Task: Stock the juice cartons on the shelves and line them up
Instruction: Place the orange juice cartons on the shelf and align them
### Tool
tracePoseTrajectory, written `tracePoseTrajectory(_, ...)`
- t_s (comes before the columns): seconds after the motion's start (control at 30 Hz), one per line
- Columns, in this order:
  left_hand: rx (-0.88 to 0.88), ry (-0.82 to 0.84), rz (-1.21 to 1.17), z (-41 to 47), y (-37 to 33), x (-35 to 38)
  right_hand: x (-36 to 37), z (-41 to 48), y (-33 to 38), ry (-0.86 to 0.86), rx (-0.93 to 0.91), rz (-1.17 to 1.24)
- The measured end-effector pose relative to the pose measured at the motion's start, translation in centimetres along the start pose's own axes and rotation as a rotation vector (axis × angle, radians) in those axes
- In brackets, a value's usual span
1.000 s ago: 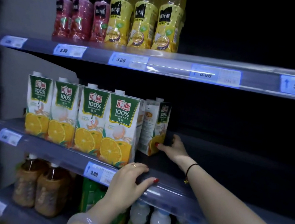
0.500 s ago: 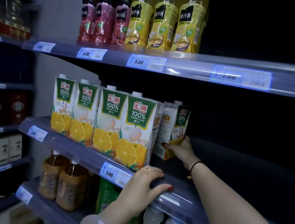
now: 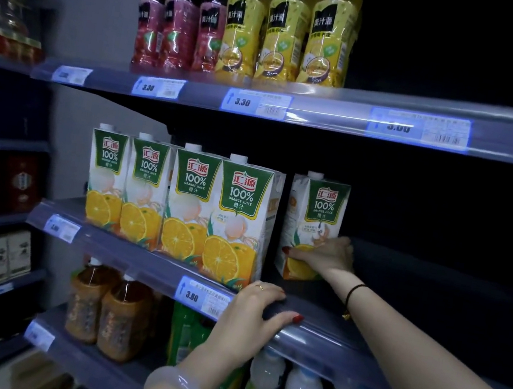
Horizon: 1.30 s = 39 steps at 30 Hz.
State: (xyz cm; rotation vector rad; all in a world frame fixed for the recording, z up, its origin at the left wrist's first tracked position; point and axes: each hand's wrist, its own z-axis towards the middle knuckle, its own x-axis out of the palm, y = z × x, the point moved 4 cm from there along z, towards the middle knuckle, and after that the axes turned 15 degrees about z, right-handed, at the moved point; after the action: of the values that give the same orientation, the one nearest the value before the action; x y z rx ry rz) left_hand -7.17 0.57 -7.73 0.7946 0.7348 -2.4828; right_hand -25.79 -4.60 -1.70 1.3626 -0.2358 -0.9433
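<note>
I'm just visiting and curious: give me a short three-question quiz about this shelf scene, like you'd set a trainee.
1. True or false: the right hand grips the lower part of a juice carton that stands apart from the row of four cartons.
2. What is the left hand doing?
A. Lifting a bottle
B. Resting on the middle shelf edge
C. Holding a carton
3. Fill in: the bottles on the top shelf are red and ____.

Key: 1 true; 2 B; 3 yellow.
</note>
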Motion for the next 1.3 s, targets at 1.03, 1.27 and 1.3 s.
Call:
tracePoseTrajectory(1.03,0.045,-0.004,0.005,0.0,0.0,0.1,-3.3,-2.6,-0.4,0.307,-0.03,0.36)
tracePoseTrajectory(1.27,0.066,-0.083,0.079,-1.0,0.1,-1.1,-4.4,-5.9,0.0,0.319,-0.04,0.409)
tracePoseTrajectory(1.3,0.062,-0.076,0.09,-1.3,0.4,-1.3,-4.5,-6.4,0.1,0.301,-0.039,0.406)
